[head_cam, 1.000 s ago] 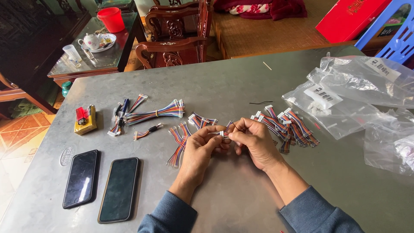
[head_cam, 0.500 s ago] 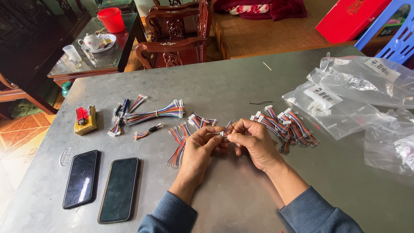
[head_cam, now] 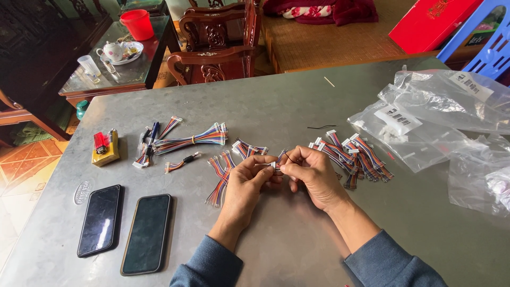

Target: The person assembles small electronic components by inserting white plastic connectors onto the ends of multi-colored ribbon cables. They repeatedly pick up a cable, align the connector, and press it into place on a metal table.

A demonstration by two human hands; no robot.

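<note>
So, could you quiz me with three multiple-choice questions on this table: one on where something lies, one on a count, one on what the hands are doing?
1. Where do the clear plastic bags lie on the grey table?
A. on the person's right
B. on the person's left
C. under the phones

2. How many dark phones lie on the table?
A. one
B. two
C. four

3. How are the left hand and right hand placed?
A. flat on the table, far apart
B. close together, pinching a small white connector with coloured wires
C. each holding a phone

Answers:
1 A: the bags are heaped at the right side.
2 B: one phone and a second phone lie side by side, screens dark.
3 B: the fingertips of both hands meet on the connector.
</note>
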